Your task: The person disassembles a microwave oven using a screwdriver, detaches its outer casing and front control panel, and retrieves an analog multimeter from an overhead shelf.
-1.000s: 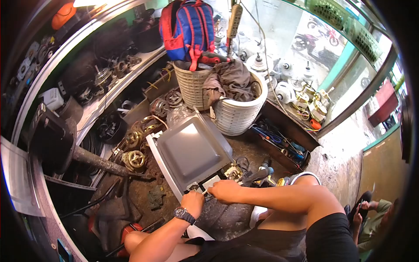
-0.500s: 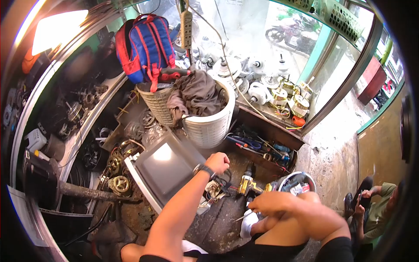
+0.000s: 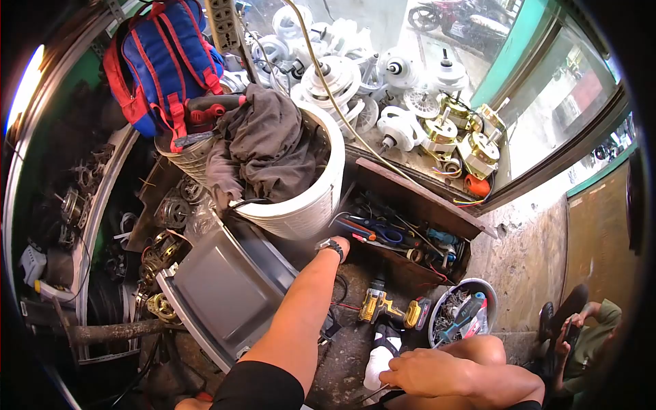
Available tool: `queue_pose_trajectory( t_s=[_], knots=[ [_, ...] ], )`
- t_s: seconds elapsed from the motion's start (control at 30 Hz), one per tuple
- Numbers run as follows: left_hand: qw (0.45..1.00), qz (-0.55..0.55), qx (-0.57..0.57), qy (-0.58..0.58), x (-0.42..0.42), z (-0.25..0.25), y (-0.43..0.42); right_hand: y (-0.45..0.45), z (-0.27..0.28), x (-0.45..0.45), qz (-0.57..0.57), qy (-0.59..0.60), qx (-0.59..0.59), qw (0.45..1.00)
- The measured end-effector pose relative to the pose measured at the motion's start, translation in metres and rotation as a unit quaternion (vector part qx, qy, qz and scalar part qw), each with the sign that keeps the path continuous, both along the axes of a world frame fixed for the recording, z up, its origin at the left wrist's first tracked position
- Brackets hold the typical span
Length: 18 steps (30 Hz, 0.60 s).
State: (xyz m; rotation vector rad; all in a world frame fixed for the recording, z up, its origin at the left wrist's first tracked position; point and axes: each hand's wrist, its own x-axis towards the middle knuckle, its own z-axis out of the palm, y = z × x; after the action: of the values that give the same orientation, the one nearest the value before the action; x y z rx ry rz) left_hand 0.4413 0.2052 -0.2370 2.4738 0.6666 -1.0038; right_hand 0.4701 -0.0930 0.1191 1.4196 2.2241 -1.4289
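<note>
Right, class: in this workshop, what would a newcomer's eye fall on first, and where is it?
The red-and-blue fabric backpack at the upper left would probably catch the eye first, beside the round white basket heaped with brown cloth. Next might come the yellow-and-black cordless drill on the floor, between the open brown toolbox and the person's right hand.

Fingertips of the left hand (image 3: 340,246) are hidden, the right hand (image 3: 425,372) covers part of a thin rod (image 3: 374,394), and a power strip (image 3: 224,26) beyond both is cropped.
</note>
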Motion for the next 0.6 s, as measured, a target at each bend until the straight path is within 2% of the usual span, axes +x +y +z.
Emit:
queue_pose_trajectory(
  t_s=[0.07, 0.23, 0.27, 0.3, 0.37, 0.43, 0.5, 0.53, 0.6],
  knots=[
    [0.999, -0.044, -0.002, -0.001, -0.002, -0.006, 0.0, -0.004, -0.003, 0.001, -0.006, 0.003, 0.005, 1.0],
    [0.999, -0.045, 0.007, -0.025, -0.004, 0.008, -0.001, -0.002, -0.005, -0.002, -0.001, 0.002, -0.002, 1.0],
    [0.998, 0.021, 0.013, -0.061, -0.008, 0.012, 0.0, -0.002, -0.003, -0.004, -0.003, -0.004, -0.006, 1.0],
    [0.991, 0.087, 0.02, -0.096, -0.012, 0.019, 0.0, -0.005, -0.005, -0.008, -0.005, -0.001, -0.005, 1.0],
    [0.995, 0.052, 0.025, -0.082, -0.021, 0.05, -0.001, -0.006, -0.014, -0.015, 0.0, -0.018, 0.025, 1.0],
    [0.984, 0.028, -0.013, -0.175, -0.039, 0.073, -0.002, -0.009, -0.024, -0.021, -0.01, -0.013, 0.01, 1.0],
    [0.952, 0.07, -0.069, -0.29, -0.082, 0.15, -0.02, -0.018, -0.042, -0.028, 0.033, -0.032, 0.02, 0.999],
    [0.916, 0.066, -0.088, -0.386, -0.115, 0.19, -0.031, -0.012, -0.036, -0.031, 0.052, -0.038, -0.01, 0.998],
    [0.876, 0.174, -0.14, -0.428, -0.186, 0.276, -0.061, -0.019, -0.075, -0.036, 0.063, -0.04, -0.038, 0.996]
  ],
)
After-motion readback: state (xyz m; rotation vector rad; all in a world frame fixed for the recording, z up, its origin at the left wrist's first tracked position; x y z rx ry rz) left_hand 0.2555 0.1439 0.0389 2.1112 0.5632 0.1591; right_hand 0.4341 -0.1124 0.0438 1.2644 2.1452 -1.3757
